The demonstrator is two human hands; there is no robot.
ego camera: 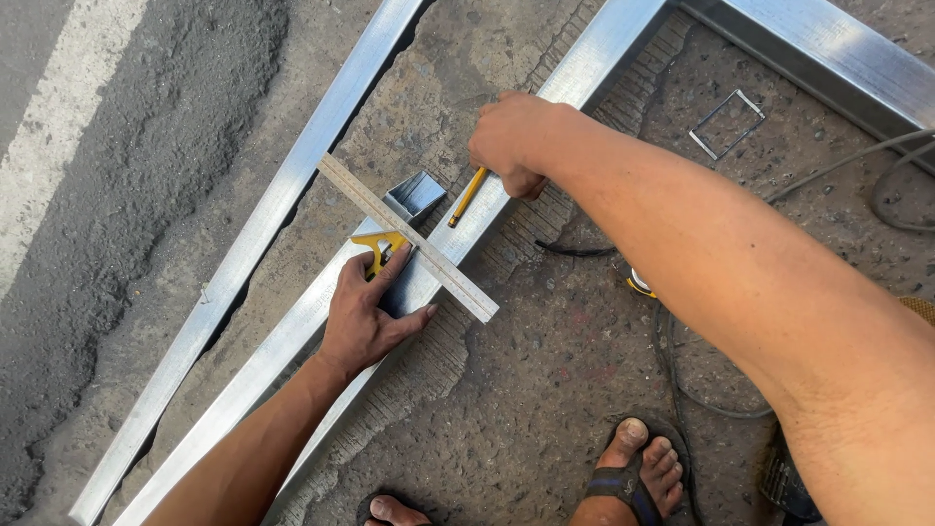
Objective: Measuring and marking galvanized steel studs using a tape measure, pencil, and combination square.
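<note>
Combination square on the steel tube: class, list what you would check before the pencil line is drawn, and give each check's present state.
1. Combination square laid across the steel tube: ok.
2. Left hand pressing on the square's yellow head: ok.
3. Head seated flush against the tube's edge: cannot tell, the fingers cover it.
4. Pencil gripped in the right hand: ok.
5. Pencil tip at the ruler's edge: not ok, it sits apart from the blade.
6. Cable on the ground away from the marking spot: ok.
</note>
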